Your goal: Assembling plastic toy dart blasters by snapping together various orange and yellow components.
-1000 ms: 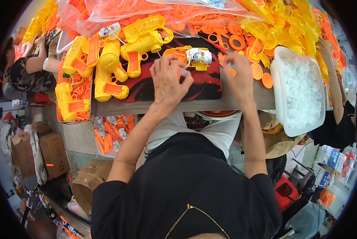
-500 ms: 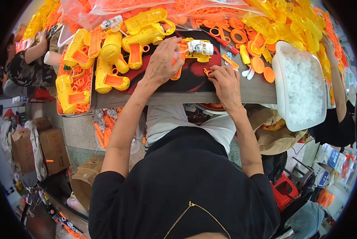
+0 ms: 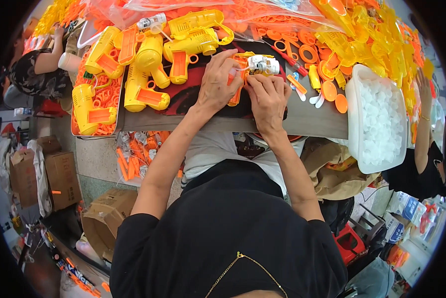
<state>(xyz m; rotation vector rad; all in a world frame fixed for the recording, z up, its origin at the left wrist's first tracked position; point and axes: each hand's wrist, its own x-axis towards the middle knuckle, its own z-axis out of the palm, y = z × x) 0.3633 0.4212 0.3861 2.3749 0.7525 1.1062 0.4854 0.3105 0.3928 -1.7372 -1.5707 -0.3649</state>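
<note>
Yellow toy-gun shell half (image 3: 243,67) with white motor unit (image 3: 263,64), upper centre of frame on dark mat (image 3: 183,97), pinned under left hand (image 3: 217,82), right hand (image 3: 267,97) fingers curled, pressing its near edge.

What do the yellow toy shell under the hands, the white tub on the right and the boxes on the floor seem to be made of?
The yellow toy shell looks like moulded plastic: bright even colour, slight gloss, crisp edges. The white tub seems to be translucent plastic, its rim thin and milky, filled with small whitish pieces. The boxes look like brown corrugated cardboard, matte, with creased flaps. Both hands, left and right, rest on the shell.
</note>
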